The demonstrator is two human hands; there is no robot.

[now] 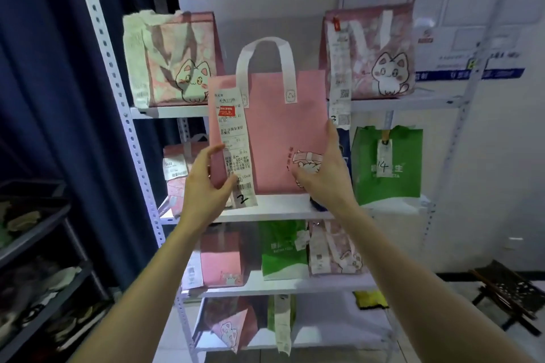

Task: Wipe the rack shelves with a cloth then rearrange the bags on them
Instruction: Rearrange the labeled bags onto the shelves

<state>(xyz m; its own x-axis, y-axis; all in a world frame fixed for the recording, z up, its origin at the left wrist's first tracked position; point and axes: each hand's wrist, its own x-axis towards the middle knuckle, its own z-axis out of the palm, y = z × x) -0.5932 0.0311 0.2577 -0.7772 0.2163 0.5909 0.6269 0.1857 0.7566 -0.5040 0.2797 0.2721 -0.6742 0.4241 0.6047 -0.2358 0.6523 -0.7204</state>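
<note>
So the left hand (203, 183) and right hand (324, 177) are gripping the flat pink fabric tote bag (283, 132), fingers (213, 150) curled round its sides, probably squaring it for the white metal shelf (280, 209) just below them.

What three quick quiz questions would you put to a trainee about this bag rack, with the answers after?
1. True or false: the left hand and the right hand both hold the pink bag.
2. Which number is handwritten at the foot of the receipt on the pink bag? A) 2 B) 7 C) 9
3. Fill in: the bag tagged 14, on the shelf to the right, is ____ in colour.
Key: 1 true; 2 A; 3 green.
</note>
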